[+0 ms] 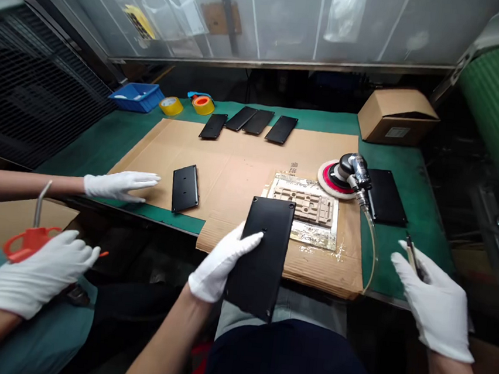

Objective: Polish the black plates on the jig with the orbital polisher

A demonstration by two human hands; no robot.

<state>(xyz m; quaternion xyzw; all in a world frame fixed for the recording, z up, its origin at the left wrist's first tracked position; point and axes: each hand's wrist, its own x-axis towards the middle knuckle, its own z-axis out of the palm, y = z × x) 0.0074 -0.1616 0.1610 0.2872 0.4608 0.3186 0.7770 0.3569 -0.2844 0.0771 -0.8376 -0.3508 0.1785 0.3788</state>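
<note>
My left hand (pixel 219 266), in a white glove, grips a black rectangular panel (pixel 264 259) by its left edge, thumb on its face. The panel is tilted above the front edge of the bench, over my lap. At the right, my gloved right hand (pixel 437 299) is closed around a slim, dark, pen-like tool (pixel 411 252) with its tip pointing up; its exact kind is unclear. Behind the held panel lies a beige slotted fixture block (pixel 313 208) on a taped board, partly covered by the panel. Another black panel (pixel 385 197) lies near my right hand.
An orbital polisher (pixel 343 175) with a hose rests beside the fixture. Several black panels (pixel 258 122) lie on cardboard (pixel 229 161). Yellow tape rolls (pixel 171 106), a blue bin (pixel 138 97) and a carton (pixel 395 116) stand behind. A co-worker's gloved hands (pixel 119 186) are at left, one holding a red-orange spouted tool (pixel 27 242).
</note>
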